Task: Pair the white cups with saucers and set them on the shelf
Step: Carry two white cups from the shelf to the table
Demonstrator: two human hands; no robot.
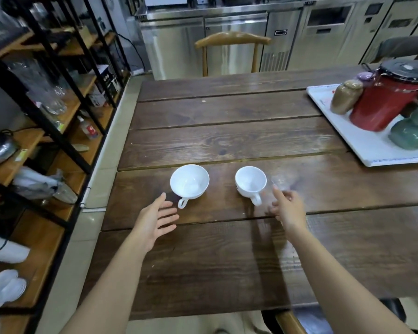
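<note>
The person is appearing bare-armed: both forearms are showing uncovered all the way from the lower edge of the view to the wrists. The left hand (155, 221) and the right hand (287, 209) are showing bare too, the right one's fingers (276, 192) blurring slightly. Low between the arms, the person is wearing a pale beige garment (227, 325), too cropped to identify.

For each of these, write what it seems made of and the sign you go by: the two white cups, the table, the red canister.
The wider cup and the narrower cup: probably glazed ceramic or porcelain; smooth, glossy white surfaces. Table: wood, dark-stained planks with visible grain and knots. Red canister: likely painted or enamelled metal, going by its sheen; plastic is possible.
</note>
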